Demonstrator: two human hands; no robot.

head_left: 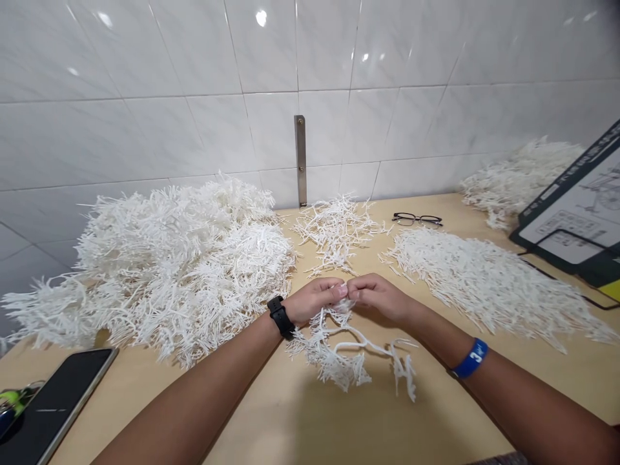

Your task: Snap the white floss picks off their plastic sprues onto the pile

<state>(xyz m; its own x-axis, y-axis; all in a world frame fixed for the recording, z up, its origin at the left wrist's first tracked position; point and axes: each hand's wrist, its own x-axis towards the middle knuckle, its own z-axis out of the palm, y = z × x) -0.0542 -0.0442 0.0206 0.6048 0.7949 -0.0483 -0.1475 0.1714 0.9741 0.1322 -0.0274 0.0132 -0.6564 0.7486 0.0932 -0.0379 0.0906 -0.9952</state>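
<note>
My left hand [320, 300] is closed, thumb pressed on a white branched sprig [339, 368] that looks like plastic. The sprig's frilly, thin-fingered ends hang below the hands above the table. My right hand [380, 297] meets the left at the fingertips in a pinch; whatever is between those fingers is hidden. To the left rises a large tangled heap of similar white sprigs [184, 265]. Beyond the hands lies a loose scatter of short white pieces [339, 229]. A flat, wide pile of small white pieces [484, 278] spreads out on the right.
Eyeglasses [417, 219] lie behind the right pile. A phone [58, 400] and a green keyring item [12, 403] are at front left. Another white heap [523, 174] sits behind a leaning printed board [581, 206]. A metal bracket [301, 161] is fixed to the tiled wall.
</note>
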